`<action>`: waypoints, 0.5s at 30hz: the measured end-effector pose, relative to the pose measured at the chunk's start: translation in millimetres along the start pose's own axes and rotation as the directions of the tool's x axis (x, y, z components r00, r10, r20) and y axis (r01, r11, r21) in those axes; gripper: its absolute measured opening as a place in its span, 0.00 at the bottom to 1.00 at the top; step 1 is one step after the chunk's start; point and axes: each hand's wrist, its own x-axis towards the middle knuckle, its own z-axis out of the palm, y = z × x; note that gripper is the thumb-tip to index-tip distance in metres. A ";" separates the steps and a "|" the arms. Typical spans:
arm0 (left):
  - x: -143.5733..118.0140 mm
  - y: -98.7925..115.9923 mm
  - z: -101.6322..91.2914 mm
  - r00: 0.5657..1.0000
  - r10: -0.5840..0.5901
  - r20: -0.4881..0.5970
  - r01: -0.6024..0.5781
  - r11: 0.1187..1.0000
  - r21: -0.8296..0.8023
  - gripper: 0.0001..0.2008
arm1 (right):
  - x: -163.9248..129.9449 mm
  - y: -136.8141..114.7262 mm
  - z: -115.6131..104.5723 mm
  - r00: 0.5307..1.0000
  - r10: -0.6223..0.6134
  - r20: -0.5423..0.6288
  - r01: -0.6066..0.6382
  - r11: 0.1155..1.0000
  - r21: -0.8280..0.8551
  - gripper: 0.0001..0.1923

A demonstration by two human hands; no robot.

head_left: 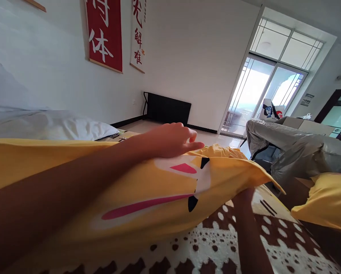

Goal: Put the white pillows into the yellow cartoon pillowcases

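Note:
A yellow pillowcase (159, 182) with a printed white, pink and black cartoon pattern stretches across the view in front of me. My left hand (174, 139) reaches over its upper edge, fingers loosely curved and apart, with nothing visible in them. Near the right end, my right hand (246, 196) is at the pillowcase's lower side, partly covered by the cloth, and appears to grip it; its fingers are mostly hidden. Beneath lies a brown and white patterned blanket (213, 238).
A white pillow (73, 125) lies at the left by the wall. Crumpled yellow cloth (222, 151) sits beyond my left hand. On the right are another yellow cloth item (327, 199) and plastic-covered furniture (296, 140). A black panel (169, 108) leans against the far wall.

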 end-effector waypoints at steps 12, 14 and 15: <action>-4.7 8.6 -1.8 0.974 0.225 -0.026 -0.226 0.974 -0.029 0.28 | -9.9 -26.4 10.1 0.889 0.247 -0.385 -0.134 0.946 0.297 0.33; -16.0 8.5 -4.0 0.962 0.271 -0.013 -0.271 0.962 0.008 0.27 | -1.1 -19.4 11.8 0.874 0.278 -0.399 -0.129 0.924 0.360 0.33; -23.2 6.4 -4.5 0.958 0.287 -0.013 -0.286 0.958 0.031 0.26 | 1.7 -17.5 11.5 0.867 0.296 -0.401 -0.134 0.913 0.385 0.33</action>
